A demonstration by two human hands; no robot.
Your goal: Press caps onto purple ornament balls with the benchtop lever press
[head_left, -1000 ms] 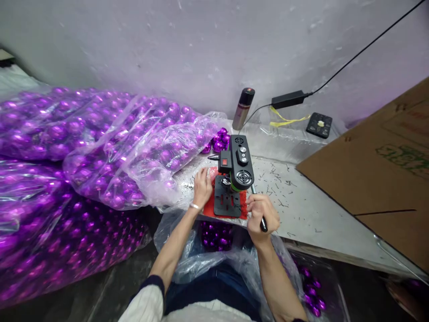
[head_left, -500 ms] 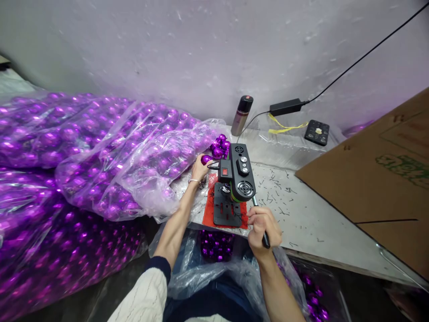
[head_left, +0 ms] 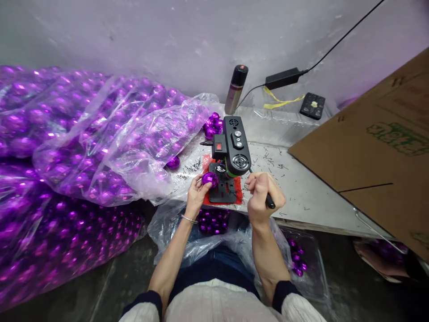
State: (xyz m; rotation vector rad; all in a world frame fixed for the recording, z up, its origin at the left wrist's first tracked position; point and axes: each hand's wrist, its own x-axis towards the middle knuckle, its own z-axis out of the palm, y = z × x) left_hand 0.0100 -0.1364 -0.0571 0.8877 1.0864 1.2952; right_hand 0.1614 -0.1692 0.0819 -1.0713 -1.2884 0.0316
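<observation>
My left hand (head_left: 197,193) pinches a shiny purple ball (head_left: 209,180) at the left side of a small black bench drill press (head_left: 237,145). The ball is just over the edge of the machine's slotted base plate (head_left: 223,194), below the head. On the right, my right hand (head_left: 264,194) is wrapped round the machine's lever handle (head_left: 270,201), whose black tip sticks out below the fist. A red cloth (head_left: 238,190) lies beneath the base. Another purple ball (head_left: 173,162) rests on the bench at the left, partly under clear plastic, and more purple balls (head_left: 213,126) are heaped behind the machine.
Large clear bags (head_left: 83,129) of purple balls fill the left. A spray can (head_left: 236,89), a black power adapter (head_left: 283,78) and a small black box (head_left: 312,106) stand at the back. Dark shavings litter the bench (head_left: 301,183). A cardboard box (head_left: 368,147) leans at right; an opened bag (head_left: 214,223) of balls lies over my lap.
My left hand has come from the heap beside the machine towards me, bringing a purple ball to the base plate. My right hand stays on the lever. The view has tilted down.
</observation>
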